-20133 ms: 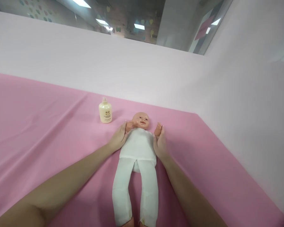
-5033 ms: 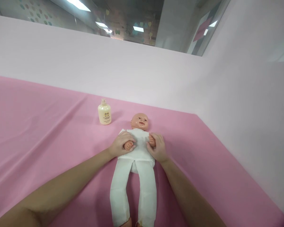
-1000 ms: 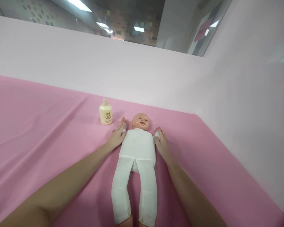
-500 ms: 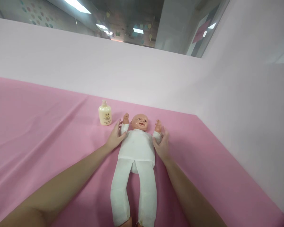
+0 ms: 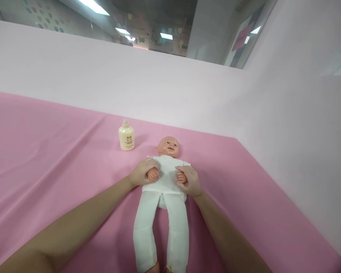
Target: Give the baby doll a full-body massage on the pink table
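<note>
A baby doll [image 5: 167, 178] with a white cloth body lies on its back on the pink sheet [image 5: 82, 159], head away from me. My left hand [image 5: 143, 171] is closed around the doll's arm on the left, and the doll's small hand [image 5: 152, 174] pokes out over its chest. On the other side my right hand [image 5: 191, 181] wraps the other arm, with that doll hand [image 5: 181, 176] showing between my fingers and thumb. Both doll forearms are mostly hidden by my hands. The doll's feet are cut off at the bottom edge.
A cream-coloured bottle [image 5: 126, 137] with a dark printed label stands upright left of the doll's head. Behind the sheet rises a white wall [image 5: 102, 79] with a window [image 5: 150, 22] above. Another pale wall [image 5: 309, 125] runs along the right side.
The doll's arms, raised beside its head before, are now bent down and inward over its chest. Both my hands moved down and inward with them, their fingers closing further around the arms.
</note>
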A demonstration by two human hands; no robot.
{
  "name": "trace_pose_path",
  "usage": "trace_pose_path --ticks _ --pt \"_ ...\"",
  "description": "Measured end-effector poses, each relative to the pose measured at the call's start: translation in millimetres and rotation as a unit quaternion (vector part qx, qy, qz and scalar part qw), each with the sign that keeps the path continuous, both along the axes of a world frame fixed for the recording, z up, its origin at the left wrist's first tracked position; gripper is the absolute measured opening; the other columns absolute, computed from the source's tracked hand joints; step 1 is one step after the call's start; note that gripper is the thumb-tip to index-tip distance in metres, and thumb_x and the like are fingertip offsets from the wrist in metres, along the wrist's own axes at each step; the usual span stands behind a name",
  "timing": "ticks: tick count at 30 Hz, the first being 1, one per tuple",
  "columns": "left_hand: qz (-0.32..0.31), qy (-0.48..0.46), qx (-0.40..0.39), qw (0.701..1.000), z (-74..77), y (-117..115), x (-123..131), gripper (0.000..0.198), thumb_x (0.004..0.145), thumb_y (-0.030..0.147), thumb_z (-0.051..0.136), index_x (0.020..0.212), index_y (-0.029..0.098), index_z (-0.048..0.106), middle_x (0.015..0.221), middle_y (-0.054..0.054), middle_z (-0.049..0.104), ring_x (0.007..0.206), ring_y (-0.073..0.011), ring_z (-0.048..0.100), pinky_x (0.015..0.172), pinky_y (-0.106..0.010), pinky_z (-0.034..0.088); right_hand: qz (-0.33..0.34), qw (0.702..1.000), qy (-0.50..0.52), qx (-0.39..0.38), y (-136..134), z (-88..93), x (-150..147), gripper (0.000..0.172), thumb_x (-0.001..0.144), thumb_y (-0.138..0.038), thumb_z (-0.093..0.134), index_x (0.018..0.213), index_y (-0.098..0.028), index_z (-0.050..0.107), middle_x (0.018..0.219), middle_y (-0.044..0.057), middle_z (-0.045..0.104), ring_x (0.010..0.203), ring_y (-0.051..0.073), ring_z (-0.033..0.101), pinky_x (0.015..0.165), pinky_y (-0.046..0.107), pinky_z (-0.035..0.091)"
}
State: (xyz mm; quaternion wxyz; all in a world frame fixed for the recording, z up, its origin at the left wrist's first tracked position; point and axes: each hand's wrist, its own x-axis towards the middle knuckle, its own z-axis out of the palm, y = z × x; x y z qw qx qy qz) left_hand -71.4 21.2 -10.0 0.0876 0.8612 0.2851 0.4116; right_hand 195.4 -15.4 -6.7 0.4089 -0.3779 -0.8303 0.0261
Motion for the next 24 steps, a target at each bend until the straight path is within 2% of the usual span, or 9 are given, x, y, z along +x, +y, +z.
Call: trace_pose_path --ticks 4,8,11,13,15,17,20,24 --pt "0.003 -0.002 -0.011 1.0 -3.7 3.1 -1.7 0.026 0.081 0.048 0.065 0.09 0.024 0.063 0.088 -0.007 0.071 0.083 -0.0238 0.065 0.084 -0.041 0.052 -0.003 0.999 0.032 -0.003 0.9 -4.5 2.5 0.051 0.08 -0.029 0.061 0.131 -0.027 0.057 0.107 0.007 0.072 0.098 0.027 0.069 0.092 0.048 0.057" --pt "0.038 -0.026 -0.042 0.998 -9.6 7.7 -0.8 0.044 0.086 0.052 0.061 0.117 0.021 0.061 0.109 -0.012 0.071 0.101 -0.0291 0.066 0.095 -0.045 0.051 -0.04 0.997 0.07 0.012 3.8 -10.4 4.3 0.065 0.09 -0.032 0.057 0.15 -0.024 0.034 0.139 0.014 0.058 0.121 0.029 0.061 0.104 0.051 0.052" --pt "0.095 -0.031 -0.059 0.993 -14.9 12.6 1.3 0.059 0.095 0.049 0.049 0.143 0.015 0.044 0.131 -0.018 0.063 0.121 -0.0326 0.059 0.106 -0.05 0.046 -0.092 0.995 0.039 0.026 9.1 -13.7 4.2 0.063 0.098 -0.033 0.044 0.156 -0.018 0.024 0.153 0.018 0.045 0.143 0.031 0.044 0.116 0.057 0.041" --pt "0.135 -0.03 -0.059 0.989 -19.1 16.7 2.4 0.065 0.099 0.045 0.041 0.153 0.011 0.028 0.142 -0.022 0.054 0.132 -0.0337 0.052 0.11 -0.053 0.042 -0.12 0.993 0.011 0.01 13.7 -15.9 4.1 0.062 0.101 -0.032 0.034 0.159 -0.016 0.018 0.159 0.019 0.038 0.15 0.031 0.033 0.119 0.059 0.035" --pt "0.166 -0.026 -0.049 0.985 -23.4 21.3 2.6 0.068 0.101 0.042 0.036 0.158 0.01 0.016 0.152 -0.025 0.043 0.141 -0.0349 0.043 0.114 -0.055 0.038 -0.142 0.99 -0.004 -0.015 18.4 -18.6 4.4 0.064 0.103 -0.031 0.028 0.161 -0.015 0.008 0.163 0.018 0.029 0.153 0.031 0.026 0.12 0.058 0.034" --pt "0.191 -0.014 -0.038 0.981 -27.1 25.4 1.6 0.068 0.102 0.04 0.034 0.159 0.012 0.011 0.159 -0.025 0.032 0.147 -0.0356 0.034 0.115 -0.056 0.036 -0.16 0.986 -0.006 -0.04 22.6 -21.5 5.5 0.067 0.102 -0.03 0.027 0.162 -0.014 -0.001 0.167 0.018 0.021 0.155 0.032 0.02 0.121 0.059 0.032" --pt "0.225 0.015 -0.04 0.973 -30.4 28.9 -0.9 0.065 0.102 0.04 0.034 0.16 0.018 0.016 0.163 -0.021 0.026 0.151 -0.0361 0.028 0.115 -0.057 0.036 -0.17 0.983 0.006 -0.066 26.8 -24.6 7.3 0.071 0.101 -0.028 0.029 0.161 -0.012 -0.006 0.168 0.018 0.013 0.156 0.032 0.014 0.122 0.06 0.029" --pt "0.245 0.045 -0.06 0.967 -30.2 28.4 -3.7 0.064 0.102 0.037 0.032 0.161 0.02 0.016 0.165 -0.018 0.026 0.152 -0.0345 0.027 0.115 -0.056 0.036 -0.159 0.984 0.038 -0.071 27.2 -23.1 7.4 0.071 0.1 -0.027 0.032 0.162 -0.014 -0.002 0.169 0.017 0.01 0.157 0.03 0.01 0.123 0.058 0.026"
